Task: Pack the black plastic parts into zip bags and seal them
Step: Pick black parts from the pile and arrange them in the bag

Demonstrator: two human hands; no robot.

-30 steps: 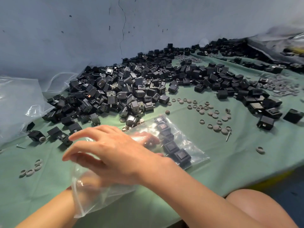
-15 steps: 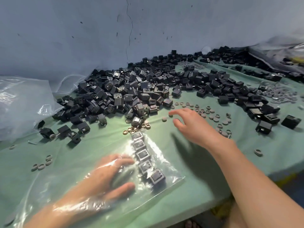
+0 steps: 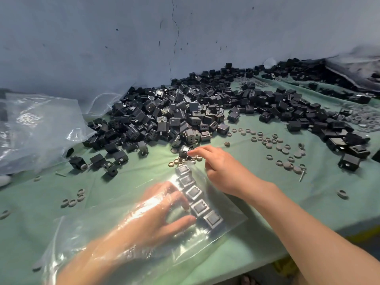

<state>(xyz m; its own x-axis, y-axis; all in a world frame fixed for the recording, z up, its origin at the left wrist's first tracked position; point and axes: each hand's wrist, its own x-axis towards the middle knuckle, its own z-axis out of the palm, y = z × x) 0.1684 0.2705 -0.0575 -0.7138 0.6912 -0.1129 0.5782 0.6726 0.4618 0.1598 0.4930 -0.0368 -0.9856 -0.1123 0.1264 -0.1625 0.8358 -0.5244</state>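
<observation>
Head view shows the filling step. The left hand (image 3: pixel 156 214) lies inside the bag (image 3: pixel 218 241) at lower centre, its fingers spread and resting against a row of five parts (image 3: pixel 194 194) along the bag's right side. The right hand (image 3: pixel 218 167), fingers loosely apart, touches a loose part (image 3: pixel 183 150) with its index tip at the near edge of the pile (image 3: pixel 185 112), mid-frame; it grips nothing yet.

The next move is probably to pinch that part, lift it and bring it to the bag's mouth, which seems to sit lower left around the left forearm. Rings (image 3: pixel 181 161) lie just beside the part and could get swept along. Open cloth (image 3: pixel 267 182) lies right of the bag. The table edge runs along the bottom right, near the bag's corner.
</observation>
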